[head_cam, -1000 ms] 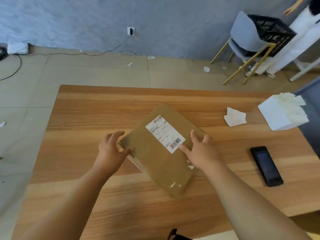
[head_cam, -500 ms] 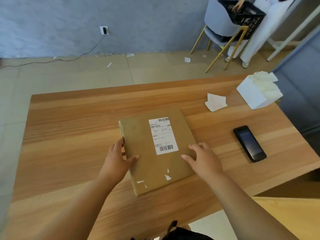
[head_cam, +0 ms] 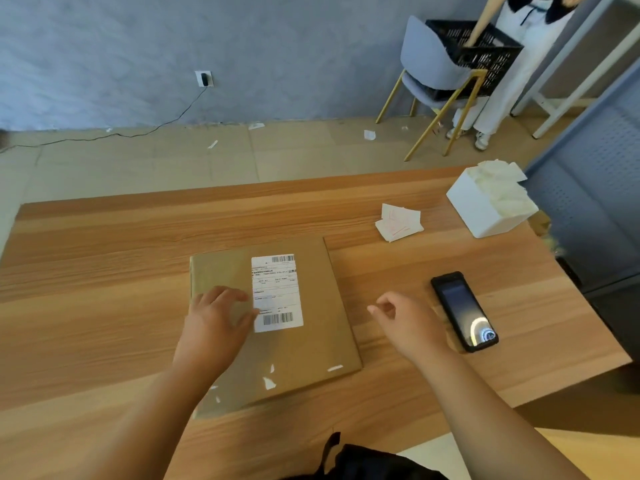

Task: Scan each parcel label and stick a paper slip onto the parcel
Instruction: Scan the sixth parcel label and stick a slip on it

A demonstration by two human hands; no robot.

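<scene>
**Cardboard parcel flat and label-up; scanner not yet in hand**

The brown parcel point(head_cam: 311, 344) lies flat on the wooden table point(head_cam: 104, 306), near its middle. Its white label point(head_cam: 277, 292) faces up, with one barcode at the far edge and another at the near edge.

The left hand point(head_cam: 214, 327) rests on the parcel just left of the label. Its fingers are loosely spread and gripping nothing, and the thumb touches the label's left margin. The right hand point(head_cam: 408, 323) hovers over bare table between the parcel's right edge and the black handheld scanner point(head_cam: 464, 310). Its fingers are slackly curled and hold nothing.

The scanner lies screen-up, just beside the right hand. A small pile of paper slips point(head_cam: 398, 223) sits further back, near a white box point(head_cam: 485, 209) filled with crumpled paper.

Assessment: the step in hand appears to be fetching the scanner.

Recommendations:
- Grip the scanner by its long sides, so that neither the screen nor the reading end is covered.
- Press down with the left hand so the parcel does not slide, and draw the thumb clear of the label, since the near barcode sits close to it.
- Hold the scanner squarely over one barcode; glare from the glossy label is a risk.
- Fetch a slip only once the scan registers.
</scene>
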